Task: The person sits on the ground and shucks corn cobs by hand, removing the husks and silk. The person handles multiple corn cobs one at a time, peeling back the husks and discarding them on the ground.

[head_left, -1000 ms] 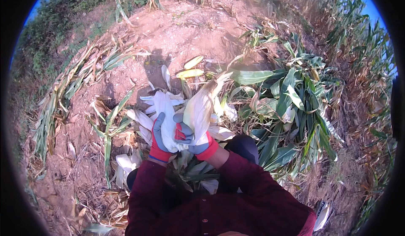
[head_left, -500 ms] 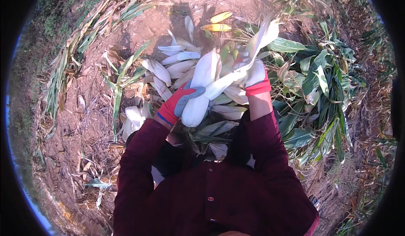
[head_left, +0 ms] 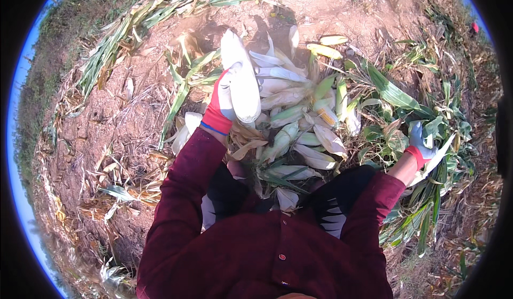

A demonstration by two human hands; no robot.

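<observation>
At centre left, held up over the heap: left hand, in a white glove with a red cuff, fingers closed around the lower half of one pale ear of corn. Ear stands nearly upright, tip pointing away from the person, husk stripped, surface whitish in the sun.

At far right, out to the side over the leaves: right hand, in the same kind of glove, fingers closed on a pale strip of husk that trails down and outward from the palm. Hand is well apart from the ear and from the heap.

Between the two hands, on the ground just in front of the knees: pile of corn ears, some still wrapped in green-white husk, some bare and pale, lying across one another. Two yellow ears lie at the far edge of the pile, near the bare soil.

Right of the pile: green corn stalks and leaves, flattened, running under the right hand.

Left of the pile and beyond: dry reddish soil with scattered dry husks; a row of cut stalks lies along its upper left edge.

Lower edge: dark red shirt sleeves and black trousers of the person, crouched.
</observation>
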